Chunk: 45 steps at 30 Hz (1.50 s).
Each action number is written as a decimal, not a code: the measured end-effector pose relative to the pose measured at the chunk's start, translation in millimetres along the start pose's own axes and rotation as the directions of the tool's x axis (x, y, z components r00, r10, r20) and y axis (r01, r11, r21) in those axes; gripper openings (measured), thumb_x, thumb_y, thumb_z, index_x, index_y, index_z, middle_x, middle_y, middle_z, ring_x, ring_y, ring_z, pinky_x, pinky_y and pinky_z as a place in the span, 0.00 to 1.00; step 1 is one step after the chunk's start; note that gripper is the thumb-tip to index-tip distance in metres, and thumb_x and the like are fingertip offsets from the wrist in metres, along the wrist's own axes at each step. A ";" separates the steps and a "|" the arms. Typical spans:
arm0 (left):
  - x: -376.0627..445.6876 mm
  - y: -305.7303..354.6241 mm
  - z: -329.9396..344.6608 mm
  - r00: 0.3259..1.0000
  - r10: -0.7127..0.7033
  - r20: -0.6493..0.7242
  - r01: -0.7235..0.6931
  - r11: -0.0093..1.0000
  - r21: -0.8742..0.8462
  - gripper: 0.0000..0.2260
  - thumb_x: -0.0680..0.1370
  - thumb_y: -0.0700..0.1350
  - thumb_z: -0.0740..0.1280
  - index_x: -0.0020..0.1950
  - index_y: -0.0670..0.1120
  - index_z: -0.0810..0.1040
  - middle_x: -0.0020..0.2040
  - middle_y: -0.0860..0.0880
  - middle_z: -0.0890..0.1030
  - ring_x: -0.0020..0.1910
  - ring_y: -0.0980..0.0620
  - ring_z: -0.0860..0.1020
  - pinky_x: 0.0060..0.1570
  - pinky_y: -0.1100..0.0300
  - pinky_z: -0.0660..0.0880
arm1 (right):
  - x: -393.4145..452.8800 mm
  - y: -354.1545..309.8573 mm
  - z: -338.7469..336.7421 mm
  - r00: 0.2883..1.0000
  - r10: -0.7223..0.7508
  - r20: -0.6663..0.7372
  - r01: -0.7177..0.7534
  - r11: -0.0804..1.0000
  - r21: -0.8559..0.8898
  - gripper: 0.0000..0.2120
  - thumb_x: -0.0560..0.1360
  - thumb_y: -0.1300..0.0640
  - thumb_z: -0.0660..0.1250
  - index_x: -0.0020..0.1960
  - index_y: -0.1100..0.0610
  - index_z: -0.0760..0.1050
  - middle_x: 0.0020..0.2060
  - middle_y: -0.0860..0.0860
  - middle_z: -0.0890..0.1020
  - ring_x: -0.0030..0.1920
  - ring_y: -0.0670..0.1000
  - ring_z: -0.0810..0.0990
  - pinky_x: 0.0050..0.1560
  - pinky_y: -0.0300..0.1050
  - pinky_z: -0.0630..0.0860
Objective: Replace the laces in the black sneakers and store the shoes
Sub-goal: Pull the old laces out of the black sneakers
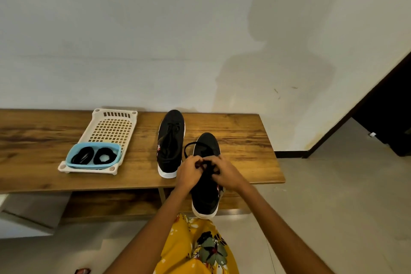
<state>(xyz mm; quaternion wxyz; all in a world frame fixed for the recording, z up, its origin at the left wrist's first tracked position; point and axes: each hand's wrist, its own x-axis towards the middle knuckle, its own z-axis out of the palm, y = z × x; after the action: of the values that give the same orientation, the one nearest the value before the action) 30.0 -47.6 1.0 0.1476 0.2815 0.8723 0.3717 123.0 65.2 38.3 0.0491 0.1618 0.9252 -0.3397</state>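
Observation:
Two black sneakers with white soles are on a wooden bench (244, 140). The left sneaker (171, 140) lies flat with its lace threaded. The right sneaker (205, 196) hangs over the bench's front edge, heel toward me. Over its lacing area my left hand (189, 173) and my right hand (226, 174) meet, fingers curled and pinching its black lace (189, 147). One loop of that lace arcs out to the left of the shoe. A blue tub (73, 153) holds two coiled black laces (93, 155).
The blue tub sits on the near end of a cream perforated tray (111, 129) at the bench's left. A lower shelf (111, 204) runs under the bench. A white wall stands behind, a dark doorway (389, 107) at the right, a tiled floor below.

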 end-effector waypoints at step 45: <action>7.5 5.9 -8.4 0.987 0.022 0.161 -0.041 0.993 0.115 0.08 0.76 0.50 0.66 0.49 0.47 0.75 0.50 0.52 0.74 0.45 0.53 0.75 0.44 0.58 0.72 | 22.2 -25.8 -101.1 0.767 0.522 -0.373 0.053 0.528 0.848 0.12 0.82 0.54 0.55 0.55 0.60 0.75 0.37 0.52 0.78 0.35 0.47 0.77 0.34 0.37 0.76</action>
<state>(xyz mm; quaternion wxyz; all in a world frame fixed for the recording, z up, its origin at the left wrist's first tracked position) 22.3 -44.5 10.6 0.1939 0.3322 0.8736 0.2981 95.4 117.8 126.9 -0.2727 0.3928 0.5906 -0.6500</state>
